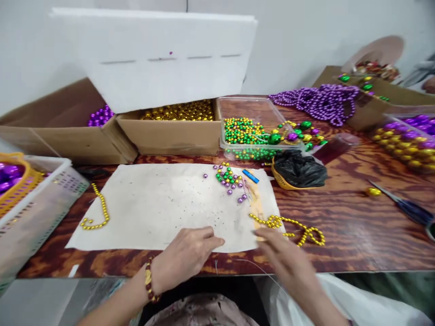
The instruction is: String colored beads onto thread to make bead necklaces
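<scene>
My left hand (192, 249), with a beaded bracelet (148, 280) on its wrist, is over the front edge of a white cloth (146, 194). Its fingers are curled and pinched together; anything between them is too small to make out. My right hand (288, 260) is smeared by motion near the cloth's front right corner, close to a gold bead string (299, 225). A thin clear thread (256, 266) runs below it at the table edge. Loose purple, green and gold beads (229, 176) lie on the cloth beside a small blue strip (250, 176). Another gold bead string (104, 209) curves at the left.
Behind the cloth stand a cardboard box of gold beads (170, 136) and a clear tray (263, 146) of green and gold beads. A basket with a black bag (299, 170), scissors (408, 206) and a gold bead (374, 191) are on the right. A white crate (50, 213) stands left.
</scene>
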Demonstrator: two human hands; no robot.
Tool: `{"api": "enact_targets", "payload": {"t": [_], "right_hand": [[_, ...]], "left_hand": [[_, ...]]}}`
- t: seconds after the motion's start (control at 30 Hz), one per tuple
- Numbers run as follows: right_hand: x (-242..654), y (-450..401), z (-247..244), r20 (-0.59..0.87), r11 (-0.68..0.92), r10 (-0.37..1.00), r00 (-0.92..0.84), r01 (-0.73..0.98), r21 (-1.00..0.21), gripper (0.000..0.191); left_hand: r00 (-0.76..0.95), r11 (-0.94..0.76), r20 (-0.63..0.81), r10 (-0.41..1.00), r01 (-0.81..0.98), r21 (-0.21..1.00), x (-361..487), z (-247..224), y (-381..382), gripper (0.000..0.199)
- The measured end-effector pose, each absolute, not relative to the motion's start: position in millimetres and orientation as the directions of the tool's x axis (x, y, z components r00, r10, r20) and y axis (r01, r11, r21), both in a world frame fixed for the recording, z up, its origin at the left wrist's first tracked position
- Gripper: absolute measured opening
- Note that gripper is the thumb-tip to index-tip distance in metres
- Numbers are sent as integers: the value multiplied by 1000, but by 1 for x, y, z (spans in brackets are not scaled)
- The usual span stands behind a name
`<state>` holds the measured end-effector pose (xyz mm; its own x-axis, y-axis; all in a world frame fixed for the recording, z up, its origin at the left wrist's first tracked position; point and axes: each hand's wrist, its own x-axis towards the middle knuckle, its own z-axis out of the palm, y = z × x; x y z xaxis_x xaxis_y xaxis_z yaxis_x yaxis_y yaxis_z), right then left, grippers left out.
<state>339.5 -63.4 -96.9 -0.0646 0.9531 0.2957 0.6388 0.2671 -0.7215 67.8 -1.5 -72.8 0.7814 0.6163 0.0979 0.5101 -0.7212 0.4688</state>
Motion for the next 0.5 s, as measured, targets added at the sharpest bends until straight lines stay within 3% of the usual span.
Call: {"api": "enact_targets", "payload": {"t": [0.07, 0.13, 0.3, 0.4, 0.5], "right_hand": [[298, -46, -98, 272, 373, 926, -261, 525, -765, 26], [269, -34, -106, 238, 367, 922, -305, 494, -788, 27], [276, -34, -141, 47, 211, 965, -259, 656, -725, 28], [304, -33, -156, -52, 84, 987, -151, 765, -638, 29], [319, -25, -169, -50, 17, 997, -59, 797, -603, 34]], "left_hand": [[777, -718, 113, 620, 503, 482, 76, -77, 1, 24], [753, -690, 102, 650, 529, 494, 80, -86, 5, 19], [772, -698, -9, 636, 580, 420, 86, -106, 21, 12], [730, -698, 63, 681, 620, 360, 85, -108, 32, 20], [626, -630, 140, 767, 695, 345, 71, -108, 43, 32]]}}
